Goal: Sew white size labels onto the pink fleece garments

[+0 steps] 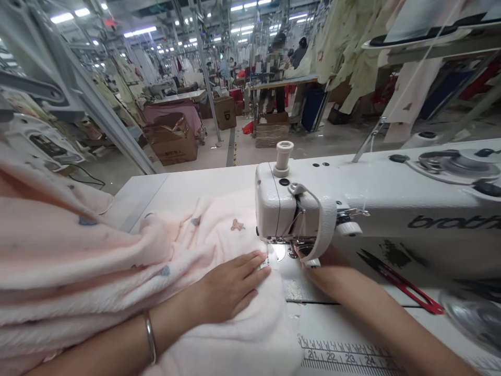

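My left hand [230, 286] lies flat with fingers stretched on pale pink fleece fabric [250, 342], which has small bear and blue-grey prints. A small printed label [265, 262] shows beside its fingertips, close to the needle area. The white sewing machine [274, 203] stands over the fabric's right edge. My right hand [323, 271] reaches in behind the machine head's front, near the needle and presser foot. Its fingers are mostly hidden by the white guard [326, 230], so what they touch cannot be made out.
Red-handled thread snips [407, 287] lie on the machine bed to the right. A printed ruler scale [344, 355] runs along the front edge. Bunched fabric fills the left side. Beyond the table are cardboard boxes [172, 141], a metal post [207, 78], hanging garments and people at other machines.
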`<state>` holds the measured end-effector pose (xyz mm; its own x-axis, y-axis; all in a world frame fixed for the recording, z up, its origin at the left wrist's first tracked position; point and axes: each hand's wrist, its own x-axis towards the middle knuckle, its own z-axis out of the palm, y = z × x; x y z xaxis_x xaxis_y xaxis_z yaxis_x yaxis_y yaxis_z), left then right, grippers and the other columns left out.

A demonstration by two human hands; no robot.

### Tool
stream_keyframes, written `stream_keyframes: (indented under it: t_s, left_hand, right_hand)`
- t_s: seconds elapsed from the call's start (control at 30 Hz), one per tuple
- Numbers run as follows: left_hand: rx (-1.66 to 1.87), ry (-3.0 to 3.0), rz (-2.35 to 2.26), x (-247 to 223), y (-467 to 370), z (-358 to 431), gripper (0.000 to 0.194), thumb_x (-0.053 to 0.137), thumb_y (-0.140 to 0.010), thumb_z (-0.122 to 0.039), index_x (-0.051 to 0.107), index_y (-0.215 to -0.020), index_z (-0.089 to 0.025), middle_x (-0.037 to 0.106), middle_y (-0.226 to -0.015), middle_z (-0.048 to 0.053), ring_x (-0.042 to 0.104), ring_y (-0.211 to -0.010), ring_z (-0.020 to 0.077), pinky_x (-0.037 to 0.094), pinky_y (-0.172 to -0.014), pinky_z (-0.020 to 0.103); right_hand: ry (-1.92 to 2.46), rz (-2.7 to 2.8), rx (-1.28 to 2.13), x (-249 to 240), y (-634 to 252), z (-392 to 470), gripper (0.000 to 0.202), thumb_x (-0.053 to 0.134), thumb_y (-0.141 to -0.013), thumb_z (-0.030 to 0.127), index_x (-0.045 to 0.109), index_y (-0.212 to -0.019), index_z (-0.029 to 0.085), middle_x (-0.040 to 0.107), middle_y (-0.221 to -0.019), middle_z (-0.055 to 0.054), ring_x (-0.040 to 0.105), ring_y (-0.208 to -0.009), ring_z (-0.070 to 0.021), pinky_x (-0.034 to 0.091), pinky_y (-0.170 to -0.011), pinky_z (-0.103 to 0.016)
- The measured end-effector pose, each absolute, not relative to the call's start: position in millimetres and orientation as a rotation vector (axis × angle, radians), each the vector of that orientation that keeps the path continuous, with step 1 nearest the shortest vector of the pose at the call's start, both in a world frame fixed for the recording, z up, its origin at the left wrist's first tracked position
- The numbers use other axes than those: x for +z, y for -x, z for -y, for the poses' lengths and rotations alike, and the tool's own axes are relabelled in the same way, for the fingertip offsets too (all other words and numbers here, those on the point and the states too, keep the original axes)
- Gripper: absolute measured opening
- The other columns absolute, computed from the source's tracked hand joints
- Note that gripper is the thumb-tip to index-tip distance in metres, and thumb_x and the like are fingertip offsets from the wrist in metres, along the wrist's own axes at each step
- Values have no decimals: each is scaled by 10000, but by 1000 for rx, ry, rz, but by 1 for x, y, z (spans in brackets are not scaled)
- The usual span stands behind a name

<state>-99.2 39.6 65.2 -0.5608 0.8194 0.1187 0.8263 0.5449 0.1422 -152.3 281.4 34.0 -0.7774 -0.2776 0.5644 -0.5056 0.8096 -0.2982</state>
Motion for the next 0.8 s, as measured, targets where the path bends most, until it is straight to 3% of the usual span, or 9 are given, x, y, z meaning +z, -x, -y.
stream_keyframes:
  t_s: [0.1,0.17,0.53,0.8]
  left_hand:
    - [-308,1438,2725,66,102,-38,417,370,-947,-209,382,-1337,-62,397,-1410,189,264,-1378,254,342,-1116,395]
    - [-330,1427,2734,65,101,-38,438,375,-945,-211,355,-1358,-68,386,-1419,186,253,-1383,253,343,-1116,396]
    - [-406,1425,2745,57,110,-33,485,365,-942,-203,286,-1408,-92,347,-1445,176,216,-1396,249,313,-1130,423]
    - [-372,1399,2758,59,110,-34,459,367,-949,-219,323,-1389,-94,335,-1452,163,222,-1394,235,305,-1138,402]
  right_hand:
    - [-832,2526,455,38,111,-273,462,287,-821,10,630,-1094,155,679,-950,-77,600,-969,-185,477,-842,-350]
    - [-893,2520,309,36,91,-267,586,293,-737,-62,548,-1227,135,617,-1154,-97,527,-1112,-200,460,-891,-362]
    - [-844,2681,217,14,88,-263,690,313,-761,-93,355,-1394,179,493,-1292,-86,417,-1183,-230,409,-956,-412]
    - [-792,2667,196,18,85,-259,660,326,-768,-77,412,-1361,200,485,-1294,-80,423,-1182,-240,453,-937,-414]
